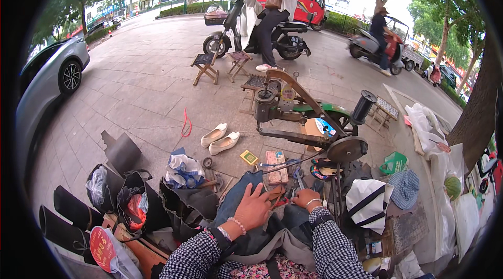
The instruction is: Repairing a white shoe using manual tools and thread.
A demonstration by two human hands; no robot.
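My left hand [251, 210], with a beaded bracelet at the wrist, is closed on a brown leather-like piece [276, 193] above my lap. A small red part [282, 203] shows between my two hands; its kind is too small to tell. My right hand [306, 198] is closed beside it with the fingers curled, and what they grip is hidden. Beneath both hands, a blue-grey cloth [230, 201] covers my lap. Just beyond lie a reddish, worn flat box [276, 166] and a blue-handled tool [298, 177].
A hand-cranked sewing machine [314, 116] stands ahead to the right. Pale flat shoes [224, 144] rest on the paving. Dark bags [139, 203] crowd my left; a white bag [368, 203] and checked hat [404, 189] lie right. Beyond folding stools [205, 68], a person straddles a scooter [285, 38].
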